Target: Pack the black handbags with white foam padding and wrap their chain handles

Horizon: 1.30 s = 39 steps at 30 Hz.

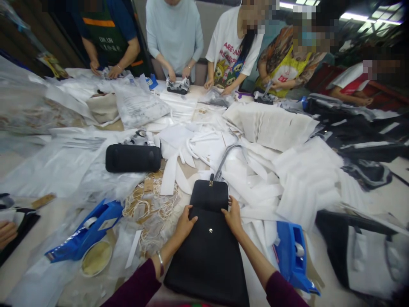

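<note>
A black bag [204,260] lies before me at the table's front edge, its wide body toward me. Its flap [209,194] is folded back, away from me, with a metal clasp at the far end, and a round metal snap shows on the body. My left hand [184,224] grips the left edge near the flap's fold, thumb on top. On the opposite edge, my right hand [233,216] holds the bag the same way, fingers partly hidden under the flap's side. A strap in clear plastic [225,155] extends beyond the clasp.
Blue tape dispensers stand left [86,230] and right [292,256]. A tape roll [96,258], tangled tag strings [153,204] and a black case [133,158] lie left. White foam sheets [306,179] spread ahead. A black-and-white bag [364,256] sits right. Several people work across the table; another hand [7,233] shows left.
</note>
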Each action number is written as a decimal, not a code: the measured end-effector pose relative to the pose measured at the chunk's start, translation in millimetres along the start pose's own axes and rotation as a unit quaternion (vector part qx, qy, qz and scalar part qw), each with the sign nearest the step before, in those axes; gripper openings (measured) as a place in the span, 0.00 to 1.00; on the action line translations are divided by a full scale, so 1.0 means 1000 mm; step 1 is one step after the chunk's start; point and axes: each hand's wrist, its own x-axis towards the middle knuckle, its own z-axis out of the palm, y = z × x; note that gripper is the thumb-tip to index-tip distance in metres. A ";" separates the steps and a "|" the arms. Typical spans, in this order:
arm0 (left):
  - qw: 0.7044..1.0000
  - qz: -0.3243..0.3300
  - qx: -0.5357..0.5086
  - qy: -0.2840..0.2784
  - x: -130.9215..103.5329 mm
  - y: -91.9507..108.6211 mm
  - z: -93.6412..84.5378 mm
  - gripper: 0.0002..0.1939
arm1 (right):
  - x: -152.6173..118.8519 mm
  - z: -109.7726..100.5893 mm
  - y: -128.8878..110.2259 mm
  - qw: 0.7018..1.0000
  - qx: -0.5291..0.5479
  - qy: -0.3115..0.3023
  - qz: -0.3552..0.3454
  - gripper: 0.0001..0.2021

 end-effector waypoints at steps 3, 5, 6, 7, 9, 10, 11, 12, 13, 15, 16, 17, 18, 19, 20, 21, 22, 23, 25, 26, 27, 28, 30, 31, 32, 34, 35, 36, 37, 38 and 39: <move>0.996 0.034 0.084 0.002 -0.002 0.012 0.003 0.28 | 0.024 0.003 -0.014 0.998 0.031 0.034 0.053 0.30; 0.990 0.026 0.137 0.000 -0.001 0.017 0.006 0.23 | 0.038 0.002 -0.021 0.994 0.058 0.014 0.094 0.26; 0.988 0.022 0.152 0.004 0.000 0.017 0.007 0.19 | 0.042 0.000 -0.023 0.990 0.087 -0.010 0.107 0.23; 0.987 0.025 0.158 0.008 0.001 0.016 0.009 0.16 | 0.044 -0.002 -0.024 0.985 0.128 -0.037 0.113 0.19; 0.987 0.049 0.153 0.018 0.003 0.011 0.009 0.13 | 0.043 -0.011 -0.025 0.967 0.212 -0.082 0.112 0.13; 0.987 0.063 0.147 0.022 0.004 0.007 0.010 0.11 | 0.039 -0.016 -0.025 0.961 0.236 -0.095 0.108 0.12; 0.987 0.076 0.139 0.026 0.006 0.004 0.009 0.11 | 0.035 -0.022 -0.025 0.960 0.241 -0.103 0.100 0.10; 0.988 0.085 0.127 0.029 0.007 0.000 0.009 0.11 | 0.029 -0.029 -0.025 0.963 0.229 -0.112 0.085 0.08; 0.989 0.088 0.113 0.031 0.009 -0.003 0.010 0.12 | 0.024 -0.035 -0.025 0.969 0.206 -0.124 0.061 0.07; 0.992 0.076 0.089 0.041 0.010 -0.007 0.010 0.14 | 0.012 -0.046 -0.025 0.975 0.159 -0.155 -0.003 0.03; 0.993 0.063 0.084 0.053 0.010 -0.007 0.011 0.15 | 0.006 -0.051 -0.025 0.974 0.144 -0.170 -0.033 0.04; 0.992 0.052 0.089 0.068 0.010 -0.006 0.012 0.16 | 0.000 -0.054 -0.025 0.973 0.135 -0.180 -0.056 0.05; 0.990 0.043 0.102 0.086 0.009 -0.005 0.012 0.15 | -0.005 -0.056 -0.025 0.972 0.130 -0.185 -0.071 0.07; 0.987 0.037 0.122 0.101 0.008 -0.003 0.013 0.15 | -0.010 -0.057 -0.025 0.972 0.126 -0.183 -0.080 0.09; 0.983 0.035 0.143 0.107 0.007 -0.001 0.013 0.14 | -0.015 -0.057 -0.025 0.973 0.119 -0.179 -0.084 0.11; 0.981 0.033 0.161 0.105 0.007 0.001 0.013 0.12 | -0.019 -0.056 -0.026 0.975 0.109 -0.174 -0.086 0.12; 0.980 0.030 0.174 0.097 0.007 0.003 0.014 0.12 | -0.022 -0.055 -0.027 0.977 0.095 -0.169 -0.087 0.12; 0.979 0.023 0.181 0.090 0.007 0.005 0.014 0.13 | -0.025 -0.054 -0.028 0.979 0.079 -0.166 -0.089 0.12; 0.978 0.015 0.189 0.089 0.009 0.006 0.015 0.17 | -0.027 -0.052 -0.031 0.980 0.054 -0.167 -0.091 0.11; 0.976 0.014 0.195 0.095 0.011 0.006 0.015 0.17 | -0.027 -0.051 -0.031 0.980 0.050 -0.168 -0.092 0.10; 0.974 0.016 0.202 0.103 0.013 0.004 0.015 0.15 | -0.027 -0.050 -0.031 0.980 0.054 -0.167 -0.090 0.08; 0.972 0.022 0.209 0.107 0.015 0.002 0.014 0.12 | -0.026 -0.049 -0.030 0.981 0.063 -0.163 -0.086 0.07; 0.969 0.037 0.218 0.107 0.019 -0.002 0.013 0.07 | -0.023 -0.047 -0.026 0.983 0.087 -0.146 -0.068 0.04; 0.969 0.045 0.218 0.106 0.021 -0.004 0.011 0.06 | -0.021 -0.045 -0.023 0.985 0.097 -0.134 -0.055 0.03; 0.969 0.054 0.218 0.103 0.022 -0.006 0.010 0.07 | -0.019 -0.042 -0.020 0.986 0.106 -0.120 -0.040 0.02; 0.969 0.069 0.219 0.093 0.022 -0.006 0.008 0.07 | -0.016 -0.036 -0.015 0.989 0.117 -0.090 -0.009 0.01; 0.968 0.072 0.225 0.089 0.021 -0.005 0.008 0.08 | -0.016 -0.033 -0.013 0.990 0.120 -0.075 0.004 0.02; 0.965 0.073 0.235 0.088 0.020 -0.003 0.009 0.08 | -0.016 -0.030 -0.012 0.991 0.120 -0.063 0.012 0.03; 0.961 0.070 0.253 0.087 0.017 0.000 0.010 0.08 | -0.017 -0.027 -0.011 0.992 0.117 -0.053 0.015 0.03; 0.955 0.061 0.277 0.088 0.014 0.003 0.012 0.08 | -0.019 -0.025 -0.009 0.993 0.111 -0.044 0.014 0.04; 0.947 0.050 0.306 0.089 0.012 0.006 0.014 0.09 | -0.021 -0.024 -0.008 0.994 0.104 -0.037 0.009 0.03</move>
